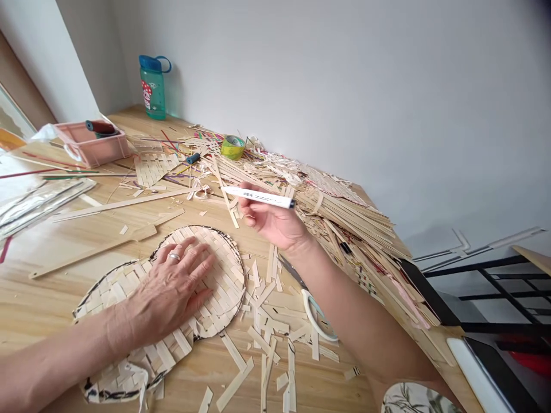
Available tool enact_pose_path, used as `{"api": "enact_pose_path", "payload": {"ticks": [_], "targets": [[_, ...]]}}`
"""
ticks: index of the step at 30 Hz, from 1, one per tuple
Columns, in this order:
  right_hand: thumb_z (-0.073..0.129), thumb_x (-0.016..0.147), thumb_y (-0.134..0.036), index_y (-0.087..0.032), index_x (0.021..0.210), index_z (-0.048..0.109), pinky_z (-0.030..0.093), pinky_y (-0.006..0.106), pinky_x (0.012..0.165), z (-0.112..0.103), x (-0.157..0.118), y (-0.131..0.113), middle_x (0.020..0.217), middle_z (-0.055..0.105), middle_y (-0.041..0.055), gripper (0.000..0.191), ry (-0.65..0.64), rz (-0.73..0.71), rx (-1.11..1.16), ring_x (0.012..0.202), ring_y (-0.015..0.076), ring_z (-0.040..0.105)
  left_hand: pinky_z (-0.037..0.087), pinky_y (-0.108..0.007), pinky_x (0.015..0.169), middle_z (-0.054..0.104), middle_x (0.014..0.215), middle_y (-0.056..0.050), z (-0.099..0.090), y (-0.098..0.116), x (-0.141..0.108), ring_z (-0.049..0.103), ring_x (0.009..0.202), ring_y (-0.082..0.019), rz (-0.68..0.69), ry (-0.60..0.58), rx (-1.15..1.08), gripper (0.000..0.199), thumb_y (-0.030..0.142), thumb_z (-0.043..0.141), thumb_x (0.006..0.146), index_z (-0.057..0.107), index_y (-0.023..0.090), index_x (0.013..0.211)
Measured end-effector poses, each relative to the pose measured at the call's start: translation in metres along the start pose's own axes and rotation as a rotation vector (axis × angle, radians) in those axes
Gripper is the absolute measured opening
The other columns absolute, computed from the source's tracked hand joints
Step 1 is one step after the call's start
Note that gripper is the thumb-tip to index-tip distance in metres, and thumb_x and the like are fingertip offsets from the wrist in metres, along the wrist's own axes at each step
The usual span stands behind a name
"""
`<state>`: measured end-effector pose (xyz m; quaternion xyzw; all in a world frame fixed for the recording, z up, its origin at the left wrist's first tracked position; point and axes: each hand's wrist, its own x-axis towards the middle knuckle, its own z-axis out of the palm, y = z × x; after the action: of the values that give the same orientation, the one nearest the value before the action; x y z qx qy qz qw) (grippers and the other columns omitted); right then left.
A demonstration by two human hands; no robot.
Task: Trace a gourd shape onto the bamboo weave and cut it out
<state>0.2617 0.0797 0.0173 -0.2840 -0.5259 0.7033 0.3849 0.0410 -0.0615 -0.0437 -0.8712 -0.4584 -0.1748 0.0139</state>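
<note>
My left hand [183,272] lies flat, fingers spread, on a woven panel of pale strips [224,275]. The panel has a rounded, lobed outline with a dark line along its edge. Raised above the table, my right hand [275,221] grips a white marker [262,197] between thumb and fingers. The marker lies roughly level, its dark end toward the right. Scissors [316,312] with pale handles rest on the table, partly behind my right forearm. A narrow white ribbon [142,381] hangs by the panel's near edge.
Cut strip pieces [267,338] are scattered right of the panel. Bundled strips [353,215] line the wall side. Farther back are a roll of tape [233,147], a pink basket [97,150] and a teal bottle [154,89]. A long flat wooden stick [94,252] lies left.
</note>
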Motion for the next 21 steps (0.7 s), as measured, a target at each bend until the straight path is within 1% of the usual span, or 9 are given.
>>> {"api": "enact_pose_path", "payload": {"ticks": [1,3,6,9,12,15,21], "targets": [[0.080,0.069,-0.025,-0.025,0.109,0.066,0.050,0.023,0.057,0.005,0.008,0.007,0.087,0.068,-0.0005,0.041,-0.032,-0.002,0.000,0.073,0.0127,0.060,0.043,-0.059,0.108,0.061,0.145,-0.015,-0.001,0.001,0.000,0.048,0.139,-0.038,-0.007,-0.007,-0.001,0.037,0.030,0.054,0.099,0.061,0.020,0.134],[0.083,0.071,-0.031,-0.024,0.110,0.066,0.053,0.025,0.061,0.015,0.020,0.020,0.087,0.068,-0.0004,0.042,-0.074,-0.009,-0.012,0.074,0.0129,0.061,0.042,-0.061,0.108,0.060,0.147,-0.016,-0.002,0.003,0.002,0.048,0.139,-0.039,-0.026,-0.028,-0.003,0.036,0.031,0.054,0.099,0.061,0.020,0.133],[0.079,0.081,-0.044,-0.021,0.102,0.067,0.053,0.026,0.063,0.029,0.031,0.037,0.076,0.063,-0.0017,0.034,-0.087,-0.087,-0.116,0.067,0.0117,0.058,0.042,-0.062,0.109,0.058,0.149,-0.018,-0.003,0.006,0.003,0.047,0.140,-0.041,-0.052,-0.063,-0.012,0.036,0.032,0.056,0.098,0.063,0.019,0.131],[0.071,0.088,-0.048,-0.020,0.092,0.063,0.049,0.024,0.058,0.037,0.037,0.052,0.066,0.058,-0.0047,0.030,-0.072,-0.174,-0.268,0.057,0.0094,0.054,0.042,-0.062,0.109,0.057,0.149,-0.018,-0.002,0.008,0.003,0.046,0.141,-0.041,-0.067,-0.072,-0.011,0.037,0.033,0.057,0.098,0.062,0.019,0.132],[0.070,0.089,-0.047,-0.021,0.087,0.057,0.045,0.023,0.051,0.039,0.039,0.063,0.062,0.055,-0.0072,0.029,-0.010,-0.186,-0.334,0.051,0.0078,0.050,0.040,-0.063,0.110,0.056,0.151,-0.018,-0.001,0.009,0.002,0.045,0.143,-0.041,-0.074,-0.065,0.007,0.041,0.033,0.057,0.098,0.060,0.019,0.136],[0.068,0.090,-0.046,-0.022,0.086,0.053,0.043,0.022,0.049,0.037,0.039,0.068,0.060,0.054,-0.0082,0.028,0.037,-0.208,-0.356,0.049,0.0075,0.050,0.040,-0.062,0.110,0.057,0.150,-0.017,0.000,0.010,0.002,0.047,0.142,-0.040,-0.089,-0.054,-0.003,0.041,0.033,0.059,0.097,0.060,0.020,0.135],[0.064,0.093,-0.044,-0.022,0.087,0.050,0.042,0.022,0.049,0.034,0.034,0.068,0.060,0.056,-0.0079,0.026,0.024,-0.197,-0.442,0.049,0.0083,0.053,0.039,-0.059,0.111,0.060,0.148,-0.014,0.002,0.012,0.004,0.045,0.144,-0.038,-0.135,-0.039,-0.049,0.038,0.032,0.058,0.095,0.060,0.021,0.132]]}}
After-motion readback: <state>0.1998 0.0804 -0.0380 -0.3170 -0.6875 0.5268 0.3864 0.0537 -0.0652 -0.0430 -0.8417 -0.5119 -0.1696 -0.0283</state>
